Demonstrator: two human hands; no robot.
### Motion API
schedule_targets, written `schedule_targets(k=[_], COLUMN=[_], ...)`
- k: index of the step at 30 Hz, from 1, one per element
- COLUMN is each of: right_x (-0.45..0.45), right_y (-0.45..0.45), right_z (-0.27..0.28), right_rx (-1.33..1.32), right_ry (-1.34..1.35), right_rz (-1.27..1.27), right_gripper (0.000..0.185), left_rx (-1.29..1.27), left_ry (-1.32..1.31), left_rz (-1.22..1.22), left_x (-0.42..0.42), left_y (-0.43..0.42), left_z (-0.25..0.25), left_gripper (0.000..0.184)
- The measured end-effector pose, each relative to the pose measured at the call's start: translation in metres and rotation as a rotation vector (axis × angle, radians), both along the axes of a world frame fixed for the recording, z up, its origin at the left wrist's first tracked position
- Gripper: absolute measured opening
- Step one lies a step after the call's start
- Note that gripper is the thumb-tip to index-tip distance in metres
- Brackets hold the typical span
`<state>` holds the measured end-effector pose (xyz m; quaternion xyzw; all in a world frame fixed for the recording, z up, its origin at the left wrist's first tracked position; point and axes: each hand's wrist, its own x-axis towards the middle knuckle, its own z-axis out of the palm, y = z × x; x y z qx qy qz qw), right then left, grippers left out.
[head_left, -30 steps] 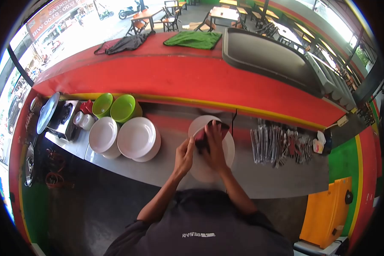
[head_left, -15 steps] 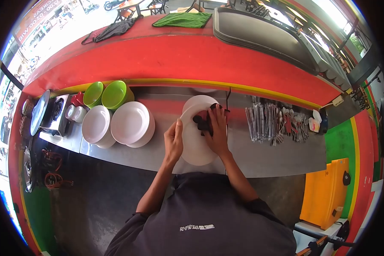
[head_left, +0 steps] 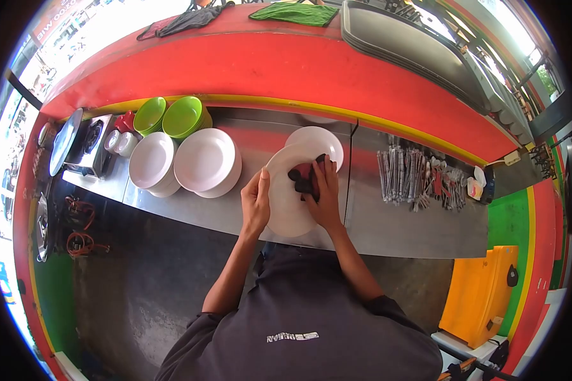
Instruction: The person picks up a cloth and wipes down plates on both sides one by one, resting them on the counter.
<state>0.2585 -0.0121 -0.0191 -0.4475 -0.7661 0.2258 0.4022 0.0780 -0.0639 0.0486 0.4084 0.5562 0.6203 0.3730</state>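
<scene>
My left hand [head_left: 255, 206] grips the left rim of a white plate [head_left: 285, 216], thumb up along the edge. The plate is tilted in front of my body over the near side of the steel counter. My right hand [head_left: 326, 200] presses a bunched black and dark red cloth [head_left: 306, 181] against the plate's upper right face, with its fingers over the cloth. Just behind, a second white plate [head_left: 327, 143] lies on the counter, partly covered by the held one.
Stacked white plates [head_left: 208, 162] and green bowls [head_left: 185, 117] stand left on the counter [head_left: 388, 232]. Wrapped cutlery [head_left: 397, 174] lies to the right. Beyond rises a red ledge [head_left: 260, 70] with grey trays [head_left: 413, 54] and a green cloth [head_left: 292, 14]. A yellow box [head_left: 480, 292] stands lower right.
The view has shifted, moving the counter items up and slightly right. The held plate has come left and nearer me, uncovering more of the plate behind. Both hands keep their holds.
</scene>
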Motion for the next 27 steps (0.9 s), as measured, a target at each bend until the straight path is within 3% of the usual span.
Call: schedule_targets(k=[27], right_x=[-0.002], right_y=[-0.03], right_z=[-0.015], right_rx=[-0.123], right_ry=[-0.023], right_rz=[-0.052], right_gripper=[0.079], left_rx=[-0.148], left_ry=[-0.003], left_rz=[-0.034], left_x=[-0.011], left_y=[-0.011], left_z=[-0.028], left_gripper=[0.047])
